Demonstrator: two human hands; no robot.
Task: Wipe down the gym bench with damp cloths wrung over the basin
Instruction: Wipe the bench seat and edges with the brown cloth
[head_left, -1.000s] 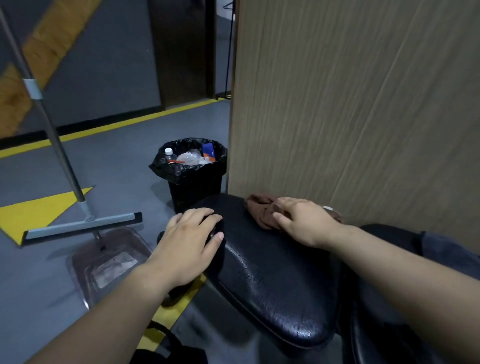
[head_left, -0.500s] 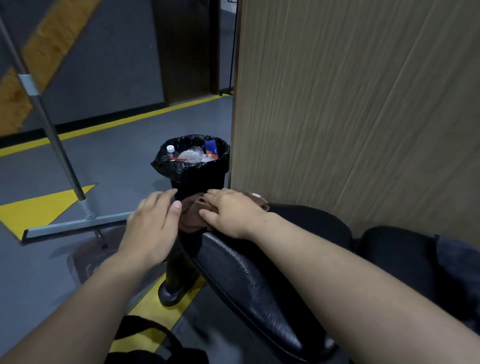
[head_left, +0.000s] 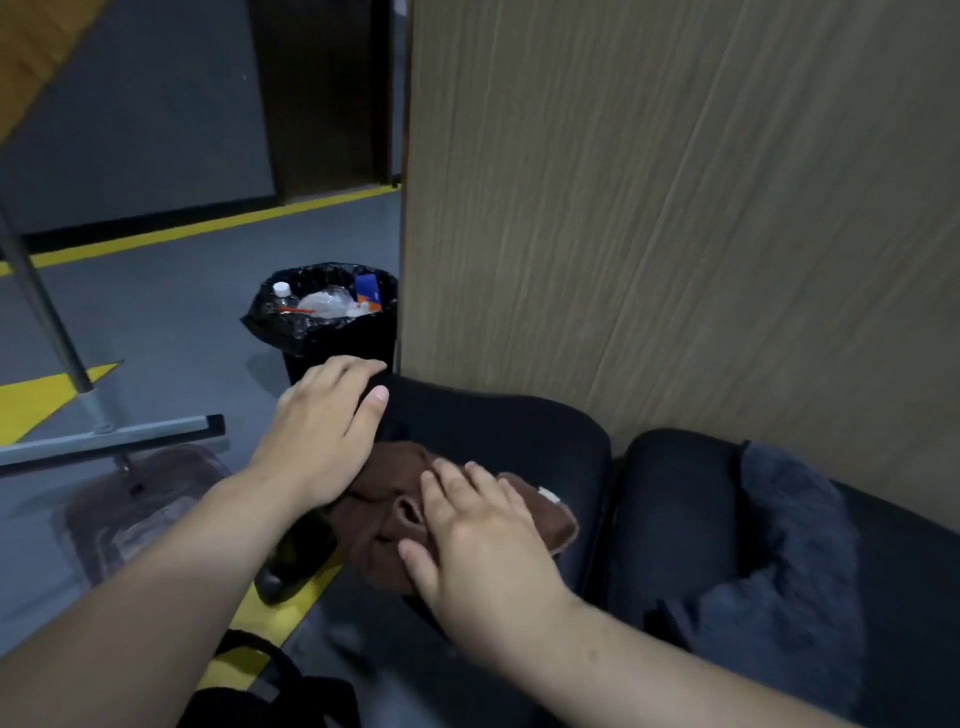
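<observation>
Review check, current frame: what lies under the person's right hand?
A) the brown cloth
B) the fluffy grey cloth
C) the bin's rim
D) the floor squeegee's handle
A: the right hand lies flat, fingers straight, on the brown cloth spread on the black bench pad; the grey cloth lies apart, farther right.

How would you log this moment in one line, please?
phase: wiping | right hand: flat on brown cloth | left hand: on end of bench
</observation>
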